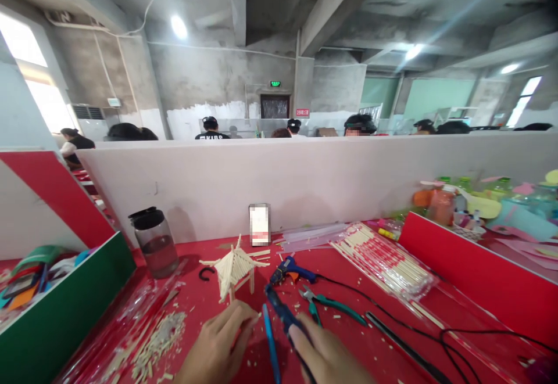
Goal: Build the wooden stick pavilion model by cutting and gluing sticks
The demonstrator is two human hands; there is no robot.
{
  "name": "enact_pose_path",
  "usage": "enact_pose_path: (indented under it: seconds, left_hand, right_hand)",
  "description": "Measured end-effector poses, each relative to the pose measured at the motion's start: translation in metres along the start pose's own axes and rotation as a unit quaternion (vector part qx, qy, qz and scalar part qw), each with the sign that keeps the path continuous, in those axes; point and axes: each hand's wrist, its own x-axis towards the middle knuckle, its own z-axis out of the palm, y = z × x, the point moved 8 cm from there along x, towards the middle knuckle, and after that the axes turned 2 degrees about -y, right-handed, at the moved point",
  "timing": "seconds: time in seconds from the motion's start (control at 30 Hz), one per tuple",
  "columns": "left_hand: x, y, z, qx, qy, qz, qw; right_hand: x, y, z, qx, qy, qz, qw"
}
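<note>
A small pavilion model (235,266) made of pale wooden sticks stands on the red table. My left hand (224,337) is just in front of it, loosely bent with fingers apart; nothing shows in it, and whether it touches the model's legs is unclear. My right hand (325,352) is closed around a long dark-blue and black tool (281,308), whose exact kind I cannot make out. Beyond its tip lies a blue glue gun (294,268) with an orange trigger. Between my hands is a blue pen-like stick (270,343). Green-handled cutting pliers (335,304) lie to the right.
Bundled wooden sticks (383,259) lie at right beside a red divider (483,268). A black cable (379,300) crosses the table. At left are a dark bottle (154,247), stick scraps (159,340) and a green divider (74,291). A phone (260,224) leans against the white partition (314,186); people sit beyond.
</note>
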Motion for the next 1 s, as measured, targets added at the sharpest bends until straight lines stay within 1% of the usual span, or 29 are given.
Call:
enact_pose_path:
  seconds: [0.07, 0.13, 0.17, 0.2, 0.27, 0.3, 0.37, 0.4, 0.43, 0.5, 0.6, 0.73, 0.8, 0.83, 0.87, 0.93, 0.97, 1.0]
  left_hand:
    - [0.001, 0.001, 0.002, -0.018, -0.017, -0.009, 1.000]
    - [0.002, 0.006, 0.004, -0.028, -0.041, -0.004, 0.999]
    - [0.003, 0.010, 0.004, -0.031, -0.054, 0.003, 0.998]
    - [0.005, 0.015, 0.004, -0.033, -0.067, 0.015, 0.997]
    - [0.010, 0.024, -0.002, -0.034, -0.091, 0.035, 0.995]
    - [0.014, 0.028, -0.006, -0.033, -0.099, 0.043, 0.994]
    - [0.025, 0.029, -0.017, -0.029, -0.116, 0.031, 0.992]
    - [0.030, 0.029, -0.021, -0.028, -0.138, 0.029, 0.990]
    - [0.036, 0.027, -0.023, -0.023, -0.164, 0.021, 0.986]
    - [0.047, 0.018, -0.029, -0.013, -0.192, 0.000, 0.981]
    - [0.057, 0.002, -0.036, -0.019, -0.196, -0.023, 0.980]
    - [0.058, -0.015, -0.044, -0.050, -0.179, -0.047, 0.981]
    - [0.057, -0.019, -0.049, -0.068, -0.171, -0.055, 0.981]
    - [0.056, -0.021, -0.050, -0.076, -0.168, -0.059, 0.981]
    - [0.056, -0.022, -0.052, -0.083, -0.165, -0.062, 0.981]
    - [0.057, -0.023, -0.053, -0.097, -0.157, -0.065, 0.981]
    - [0.057, -0.024, -0.054, -0.104, -0.152, -0.068, 0.981]
    - [0.058, -0.024, -0.054, -0.109, -0.147, -0.071, 0.981]
  right_hand:
    - [0.010, 0.003, -0.030, -0.035, -0.017, 0.067, 0.997]
    - [0.024, 0.004, -0.060, -0.128, -0.004, 0.081, 0.988]
    - [0.032, 0.006, -0.074, -0.191, 0.021, 0.080, 0.978]
    - [0.041, 0.009, -0.083, -0.254, 0.038, 0.071, 0.964]
    - [0.059, 0.023, -0.094, -0.353, 0.067, 0.069, 0.930]
    - [0.066, 0.033, -0.095, -0.364, 0.074, 0.071, 0.926]
    - [0.079, 0.052, -0.093, -0.374, 0.083, 0.074, 0.921]
    - [0.084, 0.060, -0.092, -0.376, 0.088, 0.075, 0.919]
    - [0.088, 0.066, -0.090, -0.379, 0.091, 0.074, 0.918]
    - [0.093, 0.073, -0.086, -0.382, 0.096, 0.070, 0.917]
    - [0.096, 0.080, -0.081, -0.377, 0.092, 0.064, 0.919]
    - [0.098, 0.083, -0.079, -0.359, 0.087, 0.057, 0.927]
    - [0.099, 0.075, -0.081, -0.344, 0.090, 0.048, 0.933]
    - [0.100, 0.066, -0.081, -0.335, 0.091, 0.039, 0.937]
    - [0.101, 0.053, -0.079, -0.324, 0.091, 0.026, 0.941]
    - [0.100, 0.017, -0.071, -0.283, 0.082, -0.013, 0.956]
    - [0.099, -0.005, -0.062, -0.239, 0.066, -0.042, 0.968]
    - [0.097, -0.027, -0.053, -0.112, 0.041, -0.073, 0.990]
